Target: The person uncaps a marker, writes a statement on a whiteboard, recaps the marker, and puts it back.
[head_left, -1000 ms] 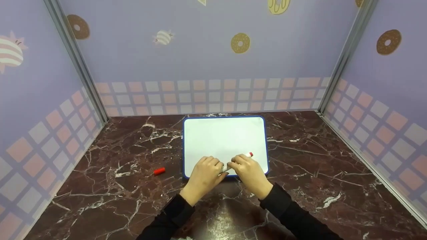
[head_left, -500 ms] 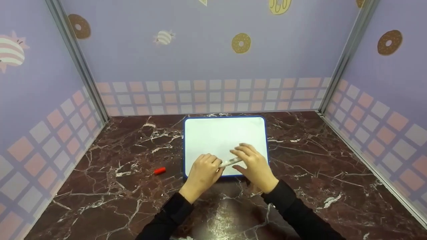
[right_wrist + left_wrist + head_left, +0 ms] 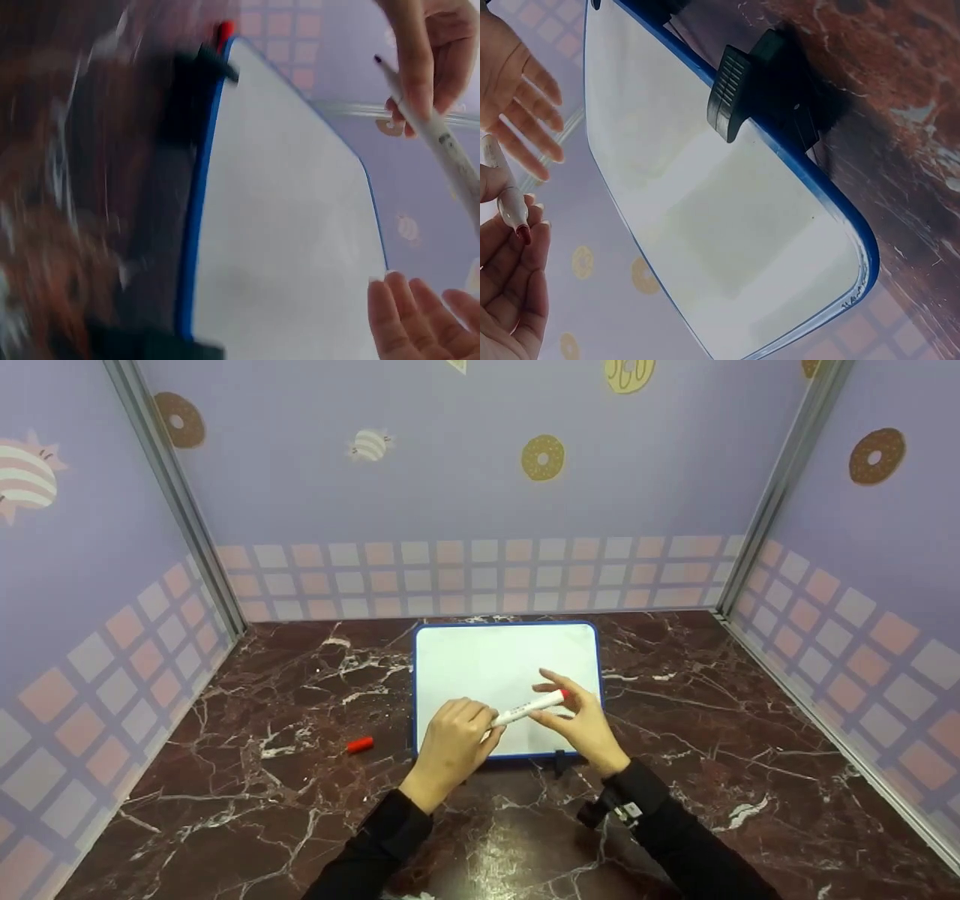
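Observation:
A white whiteboard marker [image 3: 529,708] with a red end is held up over the board, its uncapped dark red tip [image 3: 523,234] showing in the left wrist view. My left hand [image 3: 453,742] pinches it near the tip between thumb and fingers. On the other side, my right hand [image 3: 581,727] has its fingers spread around the red end; in the right wrist view the right hand's fingers [image 3: 420,315] look straight and apart from the marker. Below both hands is a blue-framed whiteboard [image 3: 487,660]. A red cap [image 3: 360,745] lies on the table left of it.
Black clips [image 3: 739,90] grip the whiteboard's near edge. The board is on a dark red marbled table [image 3: 285,810]. Patterned purple walls [image 3: 465,495] rise at the back and both sides, with metal posts [image 3: 176,502] at the corners.
My right hand has let go of the marker, spread its fingers and drawn right. My left hand keeps hold, and the marker's red end has risen into fuller view.

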Tool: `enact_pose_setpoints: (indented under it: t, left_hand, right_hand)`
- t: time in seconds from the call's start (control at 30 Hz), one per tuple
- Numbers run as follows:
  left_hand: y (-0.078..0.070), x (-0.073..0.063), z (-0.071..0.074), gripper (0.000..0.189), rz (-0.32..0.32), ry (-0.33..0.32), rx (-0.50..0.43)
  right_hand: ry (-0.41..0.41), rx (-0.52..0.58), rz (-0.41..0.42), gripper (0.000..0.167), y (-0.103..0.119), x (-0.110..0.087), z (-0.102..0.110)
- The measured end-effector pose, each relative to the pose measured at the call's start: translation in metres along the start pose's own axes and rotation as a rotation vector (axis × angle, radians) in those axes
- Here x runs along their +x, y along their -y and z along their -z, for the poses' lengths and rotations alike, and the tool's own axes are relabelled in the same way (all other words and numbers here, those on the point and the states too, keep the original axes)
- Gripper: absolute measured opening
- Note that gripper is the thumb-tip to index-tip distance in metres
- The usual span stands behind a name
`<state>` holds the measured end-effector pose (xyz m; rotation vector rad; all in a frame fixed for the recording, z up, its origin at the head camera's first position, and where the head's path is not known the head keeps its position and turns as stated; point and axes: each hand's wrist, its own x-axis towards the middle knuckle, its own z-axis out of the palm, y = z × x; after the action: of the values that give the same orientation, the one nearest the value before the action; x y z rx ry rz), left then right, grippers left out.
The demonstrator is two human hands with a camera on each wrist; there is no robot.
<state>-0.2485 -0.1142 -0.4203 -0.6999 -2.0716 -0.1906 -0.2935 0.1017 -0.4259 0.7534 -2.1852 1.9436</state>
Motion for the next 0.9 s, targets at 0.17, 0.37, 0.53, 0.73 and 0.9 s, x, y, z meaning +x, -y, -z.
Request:
enact_pose_setpoints:
  t: [0.17, 0.37, 0.53, 0.73, 0.9]
  left_hand:
    - [-0.001, 0.0, -0.001, 0.018, -0.003, -0.006, 0.007]
    - [-0.003, 0.0, -0.003, 0.017, -0.014, 0.004, 0.019]
    - [-0.004, -0.001, -0.004, 0.017, -0.011, 0.015, 0.024]
    - [-0.001, 0.0, -0.001, 0.019, 0.002, 0.049, -0.027]
    - [0.016, 0.007, 0.012, 0.032, 0.113, 0.112, -0.131]
  right_hand:
    - [0.07, 0.276, -0.135, 0.06, -0.004, -0.003, -0.011]
    - [0.041, 0.366, -0.133, 0.043, -0.006, -0.005, -0.023]
    - [0.018, 0.391, -0.132, 0.017, -0.008, -0.006, -0.029]
    - [0.022, 0.402, -0.104, 0.014, -0.007, -0.004, -0.031]
    - [-0.062, 0.446, -0.052, 0.017, -0.001, 0.002, -0.034]
